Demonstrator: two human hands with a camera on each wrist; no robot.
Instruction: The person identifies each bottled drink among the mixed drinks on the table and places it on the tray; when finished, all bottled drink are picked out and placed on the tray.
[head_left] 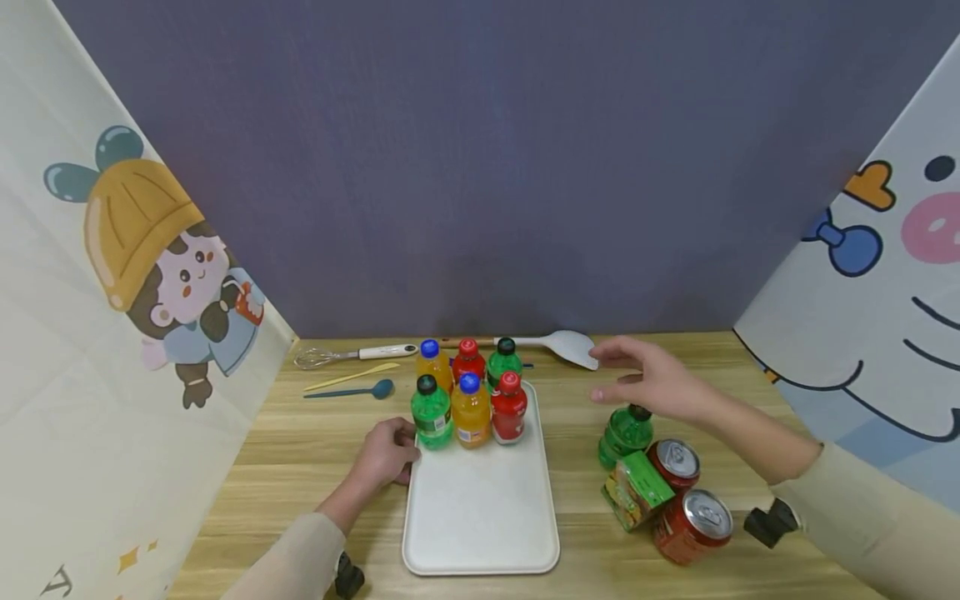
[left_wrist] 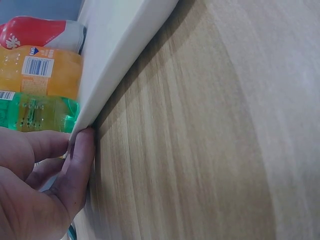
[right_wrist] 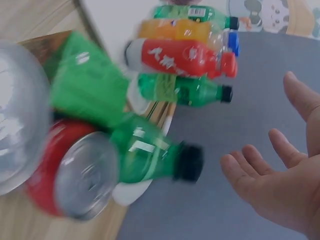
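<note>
My left hand [head_left: 386, 454] pinches the left rim of a white tray [head_left: 483, 517], its fingertips around the edge in the left wrist view. On the tray's far part stand small drink bottles: a green bottle [head_left: 432, 414], an orange bottle [head_left: 471, 412] and a red bottle [head_left: 509, 408] in front, three more behind them. My right hand [head_left: 656, 379] hangs in the air with fingers spread and nothing in it. Below it, right of the tray, stands another green bottle [head_left: 625, 435] with a black cap. The right wrist view shows that bottle [right_wrist: 145, 150] apart from the fingers.
A green box [head_left: 637, 490] and two red cans [head_left: 692, 527] stand together beside the lone green bottle. Along the back lie a whisk [head_left: 352, 356], a yellow stick-like utensil [head_left: 351, 377], a dark blue spoon [head_left: 360, 390] and a pale, broad-headed utensil [head_left: 570, 346]. A dark panel rises behind the table.
</note>
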